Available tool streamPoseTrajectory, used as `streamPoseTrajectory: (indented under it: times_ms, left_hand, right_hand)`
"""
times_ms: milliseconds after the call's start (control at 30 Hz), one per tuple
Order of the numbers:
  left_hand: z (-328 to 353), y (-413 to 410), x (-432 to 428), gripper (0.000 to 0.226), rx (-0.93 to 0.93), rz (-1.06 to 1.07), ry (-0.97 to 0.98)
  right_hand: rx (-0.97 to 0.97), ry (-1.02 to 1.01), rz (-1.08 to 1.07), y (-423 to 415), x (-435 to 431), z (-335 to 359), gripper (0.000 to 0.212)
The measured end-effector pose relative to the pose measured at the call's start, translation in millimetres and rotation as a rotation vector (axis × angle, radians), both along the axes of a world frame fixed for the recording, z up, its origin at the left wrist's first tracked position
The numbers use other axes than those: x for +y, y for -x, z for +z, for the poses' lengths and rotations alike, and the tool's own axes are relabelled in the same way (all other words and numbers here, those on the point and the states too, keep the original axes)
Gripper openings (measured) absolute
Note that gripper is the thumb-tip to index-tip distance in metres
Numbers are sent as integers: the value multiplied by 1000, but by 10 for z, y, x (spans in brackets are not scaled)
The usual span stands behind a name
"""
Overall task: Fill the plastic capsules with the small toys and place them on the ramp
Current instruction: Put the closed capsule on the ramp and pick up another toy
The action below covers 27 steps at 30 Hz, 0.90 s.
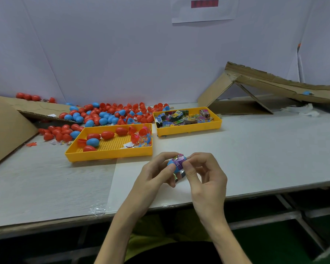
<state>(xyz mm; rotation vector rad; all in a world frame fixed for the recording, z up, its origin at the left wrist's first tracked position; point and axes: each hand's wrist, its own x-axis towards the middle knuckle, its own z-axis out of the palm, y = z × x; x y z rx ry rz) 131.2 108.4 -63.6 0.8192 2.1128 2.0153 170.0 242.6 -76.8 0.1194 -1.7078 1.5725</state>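
Note:
My left hand [154,171] grips a blue capsule half [173,167] just above the table's front part. My right hand [202,168] pinches a small wrapped toy [178,159] in purple packaging and holds it at the mouth of that half. A cardboard ramp [274,84] slopes down to the right at the back right, with one blue capsule [307,93] lying on it. A yellow tray [189,128] holds several wrapped toys. A second yellow tray [107,152] holds red and blue capsules and some bright toys.
A heap of red and blue capsules [107,113] spreads along the back wall, left of the toy tray. Cardboard sheets [6,119] lie at the far left. A crumpled white wrapper [303,109] lies under the ramp. The table's front edge runs just below my hands.

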Motion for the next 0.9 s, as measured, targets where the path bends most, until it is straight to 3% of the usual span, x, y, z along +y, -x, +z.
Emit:
streamPoseTrajectory:
  times_ms: [500,700,900]
  left_hand:
    - [28,-27,9,25,-13,5,18]
    - [15,-87,39,12,131,25,136]
    - [10,-65,11,27,127,62,84]
  right_hand:
    - [-35,-25,-77,7,-17,-31,13]
    - [-43,-81,-118,-23,-65,-19,5]
    - [-25,32,-126,-7,-54,-2,2]
